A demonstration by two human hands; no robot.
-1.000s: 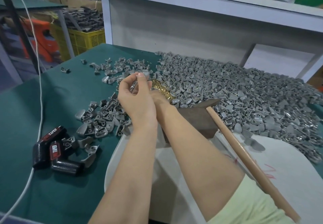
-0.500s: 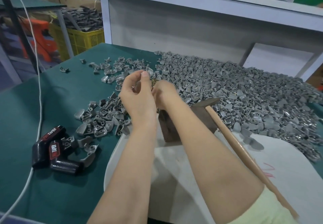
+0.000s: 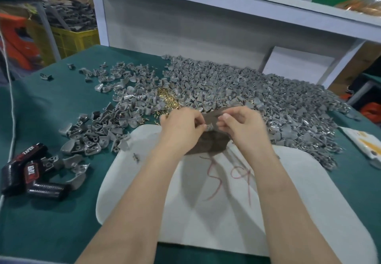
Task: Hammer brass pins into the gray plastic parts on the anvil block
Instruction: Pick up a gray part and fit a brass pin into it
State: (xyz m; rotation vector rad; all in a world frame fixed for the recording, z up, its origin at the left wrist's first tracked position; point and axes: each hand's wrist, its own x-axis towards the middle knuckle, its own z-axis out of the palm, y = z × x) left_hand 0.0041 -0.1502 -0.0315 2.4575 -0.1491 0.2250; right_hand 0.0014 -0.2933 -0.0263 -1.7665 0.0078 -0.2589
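My left hand pinches a small gray plastic part just above the dark brown anvil block. My right hand meets it from the right. Its thumb and fingertips pinch something tiny against the part, seemingly a brass pin, too small to make out. Both hands hide most of the block's top. Loose brass pins lie in a small heap just beyond my left hand. The block stands on a white pad with red scribbles. No hammer is in view.
A big heap of gray parts covers the green table from the middle to the right. Smaller clusters of gray parts lie left. Black tape dispensers sit at the left edge. A white shelf unit stands behind.
Both hands drew back from the brass pin heap to over the anvil block and now meet at the gray part. The hammer at the right is no longer in view.
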